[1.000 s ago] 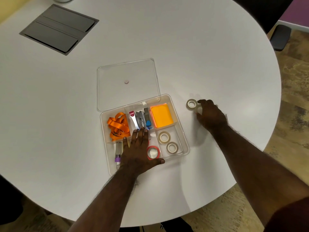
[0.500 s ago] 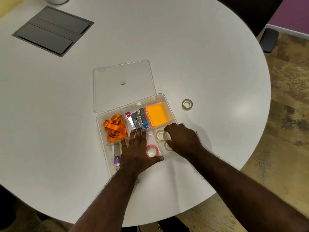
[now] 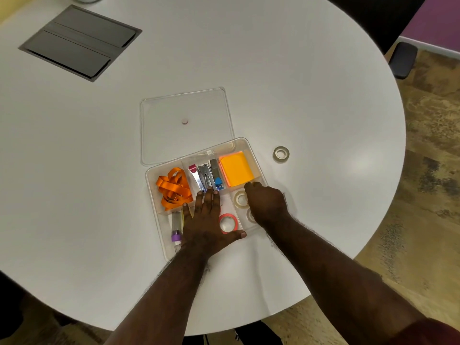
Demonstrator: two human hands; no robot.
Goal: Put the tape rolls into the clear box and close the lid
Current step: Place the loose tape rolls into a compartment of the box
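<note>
Your left hand flat, fingers spread, pressing clear box. Right hand curled over tape rolls in near-right compartment; grip unclear. Last roll flat on bench, right of box. Lid flat behind box.

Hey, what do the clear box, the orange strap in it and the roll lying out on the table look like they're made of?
Clear compartment box: probably glossy hard plastic; the table shows through its walls. Orange strap: seemingly woven fabric ribbon, flat folded loops with slight sheen. Pale tape roll on the white table: likely translucent plastic tape on a core; too small to be sure.
</note>
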